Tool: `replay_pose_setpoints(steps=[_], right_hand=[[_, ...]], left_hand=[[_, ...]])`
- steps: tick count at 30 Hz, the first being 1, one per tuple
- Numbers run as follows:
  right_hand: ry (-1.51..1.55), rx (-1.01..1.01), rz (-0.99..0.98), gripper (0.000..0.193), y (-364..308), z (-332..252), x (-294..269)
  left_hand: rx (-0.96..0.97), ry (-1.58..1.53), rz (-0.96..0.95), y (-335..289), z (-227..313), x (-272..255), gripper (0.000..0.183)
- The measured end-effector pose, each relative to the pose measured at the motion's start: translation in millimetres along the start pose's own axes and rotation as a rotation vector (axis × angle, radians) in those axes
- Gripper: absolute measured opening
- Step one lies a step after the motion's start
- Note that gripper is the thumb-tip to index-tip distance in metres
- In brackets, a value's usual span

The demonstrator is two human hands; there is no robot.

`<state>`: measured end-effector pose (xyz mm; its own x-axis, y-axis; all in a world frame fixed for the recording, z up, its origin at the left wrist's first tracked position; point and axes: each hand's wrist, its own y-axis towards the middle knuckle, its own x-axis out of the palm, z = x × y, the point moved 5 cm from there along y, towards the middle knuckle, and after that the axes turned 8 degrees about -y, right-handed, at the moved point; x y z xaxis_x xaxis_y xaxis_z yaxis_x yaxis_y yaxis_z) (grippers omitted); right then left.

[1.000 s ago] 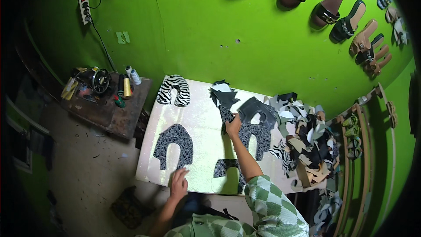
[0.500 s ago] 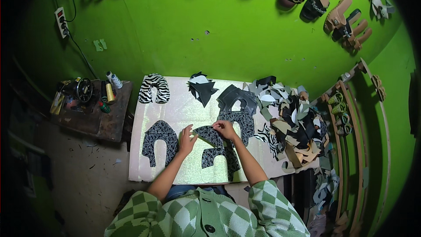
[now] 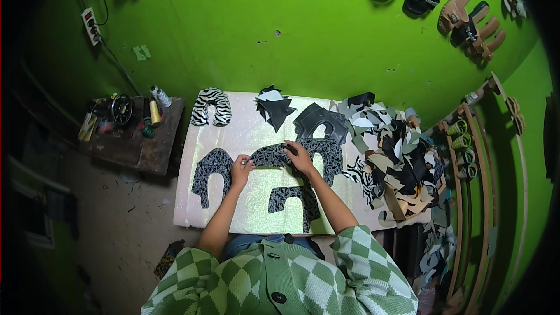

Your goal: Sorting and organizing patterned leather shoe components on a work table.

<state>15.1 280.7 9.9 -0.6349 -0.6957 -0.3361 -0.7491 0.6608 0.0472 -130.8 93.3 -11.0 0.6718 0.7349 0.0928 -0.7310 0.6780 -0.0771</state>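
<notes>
A curved strip of black upper material with pale line patterning (image 3: 269, 156) spans between my hands above the table. My left hand (image 3: 241, 170) pinches its left end. My right hand (image 3: 299, 157) grips the right end, fingers partly hidden by the hand itself. Left of my left hand lies an arch-shaped stack of the same patterned material (image 3: 217, 156). Another patterned piece (image 3: 333, 160) lies just right of my right hand, and an angular cut one (image 3: 286, 193) sits nearer to me. Plain black cut pieces (image 3: 309, 118) lie beyond my right hand.
Zebra-striped arches (image 3: 205, 98) and dark pointed scraps (image 3: 275, 114) lie along the far side of the pale table (image 3: 192, 201). A large scrap heap (image 3: 402, 151) covers its right end. A sewing machine (image 3: 112, 111) stands on a bench at left; a wooden rack (image 3: 482, 186) stands at right.
My hands have moved apart, with the left one going leftward. The patterned strip, tilted down to the right before, now stretches level between both hands. The whole view has shifted slightly.
</notes>
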Motion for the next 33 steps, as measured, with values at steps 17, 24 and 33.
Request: replay_pose_setpoints(steps=[17,24,33], right_hand=[[-0.21,0.282,-0.082,0.014,-105.6,83.5,-49.2],[-0.238,0.37,0.082,0.015,-117.0,66.3,-51.1],[-0.287,0.307,0.154,0.017,-117.1,59.7,-51.2]], left_hand=[[-0.131,0.226,0.029,-71.0,-52.0,61.5,0.022],[-0.198,0.284,0.159,-76.6,-63.0,48.6,0.023],[-0.182,0.301,0.23,-80.4,-59.8,51.0,0.028]])
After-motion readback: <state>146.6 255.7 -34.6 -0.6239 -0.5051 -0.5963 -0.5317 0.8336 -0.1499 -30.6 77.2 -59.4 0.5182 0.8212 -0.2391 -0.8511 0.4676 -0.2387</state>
